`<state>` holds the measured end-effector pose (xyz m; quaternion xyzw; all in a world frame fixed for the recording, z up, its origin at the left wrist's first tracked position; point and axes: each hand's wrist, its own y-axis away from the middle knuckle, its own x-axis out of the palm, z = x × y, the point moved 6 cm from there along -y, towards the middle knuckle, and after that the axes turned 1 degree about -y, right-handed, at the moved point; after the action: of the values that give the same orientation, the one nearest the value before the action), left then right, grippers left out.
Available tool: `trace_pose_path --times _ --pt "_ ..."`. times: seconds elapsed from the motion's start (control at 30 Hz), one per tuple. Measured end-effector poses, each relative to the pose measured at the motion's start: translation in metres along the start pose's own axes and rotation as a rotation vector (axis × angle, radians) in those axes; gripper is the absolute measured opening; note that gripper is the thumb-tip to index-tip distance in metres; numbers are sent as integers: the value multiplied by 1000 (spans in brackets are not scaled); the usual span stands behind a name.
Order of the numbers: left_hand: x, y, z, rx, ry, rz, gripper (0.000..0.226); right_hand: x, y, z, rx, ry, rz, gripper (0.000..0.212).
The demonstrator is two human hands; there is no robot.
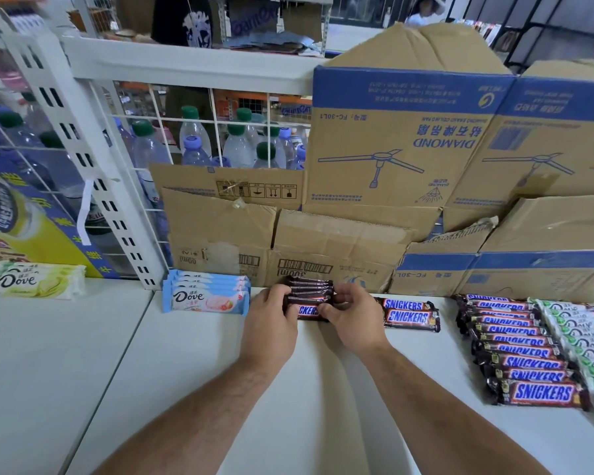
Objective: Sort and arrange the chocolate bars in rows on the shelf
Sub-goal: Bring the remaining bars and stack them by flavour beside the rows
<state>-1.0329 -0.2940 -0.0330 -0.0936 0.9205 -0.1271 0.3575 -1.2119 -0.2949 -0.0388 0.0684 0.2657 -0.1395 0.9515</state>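
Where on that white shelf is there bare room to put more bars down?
Bare: the shelf front; also between the green Dove bar and blue Dove stack. Crowded: the right end, where the long Snickers row meets green-white bars.

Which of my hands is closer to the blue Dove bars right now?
Left. The left hand sits just right of the blue Dove bars; the right hand is farther right, across the Snickers stack both grip.

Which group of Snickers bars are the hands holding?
The short stack beside the blue Dove bars: left hand and right hand grip its ends. The pair and long row further right lie free.
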Motion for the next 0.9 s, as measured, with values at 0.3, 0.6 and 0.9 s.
trace_pose_path --times 0.3,0.6,0.9 --pt "-3 3 -3 0 32 -23 32 -7 13 4 17 13 -30 41" --pt "-4 4 -4 28 16 -9 36 -15 42 2 -22 156 -65 31" --pt "26 41 -54 594 -63 124 22 -54 55 -21 -63 325 -1 13"
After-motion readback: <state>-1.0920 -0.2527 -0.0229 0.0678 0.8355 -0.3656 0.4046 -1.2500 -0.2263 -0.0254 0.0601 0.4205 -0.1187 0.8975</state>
